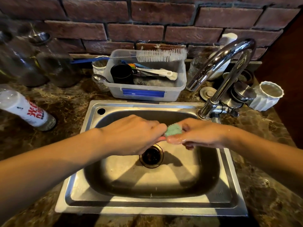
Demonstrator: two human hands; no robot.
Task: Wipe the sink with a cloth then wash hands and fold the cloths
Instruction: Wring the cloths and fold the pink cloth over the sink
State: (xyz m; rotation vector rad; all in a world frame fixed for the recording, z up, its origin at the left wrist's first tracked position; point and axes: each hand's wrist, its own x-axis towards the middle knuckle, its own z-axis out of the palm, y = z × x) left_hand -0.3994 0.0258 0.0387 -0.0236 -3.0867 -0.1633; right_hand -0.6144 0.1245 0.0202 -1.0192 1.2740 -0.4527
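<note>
Green cloth [173, 130] bunched up, pinched between both hands above the sink [114, 204], just over the drain [151, 156]! Left hand [131, 135] grips one end, wet right hand [199, 135] the other. Tap [219, 63] far right.

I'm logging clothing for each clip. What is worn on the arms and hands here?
Nothing: the left hand and right hand are bare, with no gloves, rings, watch or sleeves visible up the forearms. The right hand looks wet, with droplets.

Small green cloth [173, 129], bunched and pinched, above the empty steel sink [152, 205], over its drain.
</note>
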